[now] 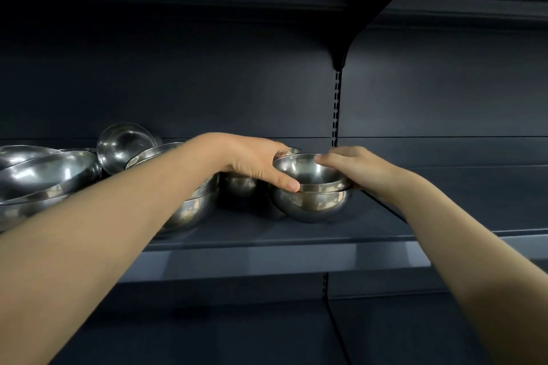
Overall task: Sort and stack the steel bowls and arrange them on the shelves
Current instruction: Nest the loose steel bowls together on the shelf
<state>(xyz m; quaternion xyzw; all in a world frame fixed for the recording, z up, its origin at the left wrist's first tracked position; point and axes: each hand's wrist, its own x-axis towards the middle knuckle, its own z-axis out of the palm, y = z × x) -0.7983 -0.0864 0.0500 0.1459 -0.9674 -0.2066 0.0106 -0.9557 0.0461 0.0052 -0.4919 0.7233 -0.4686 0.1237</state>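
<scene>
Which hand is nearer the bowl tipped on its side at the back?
Left. The left hand grips the small bowl stack on its left side, just right of the tipped bowl; the right hand holds the stack's right side, farther away.

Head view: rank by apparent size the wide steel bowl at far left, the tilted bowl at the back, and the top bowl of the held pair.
1. Wide shiny steel bowl at far left: largest.
2/3. Small round steel top bowl and tilted round steel bowl look alike; the tilted one sits farther back, unranked.
</scene>
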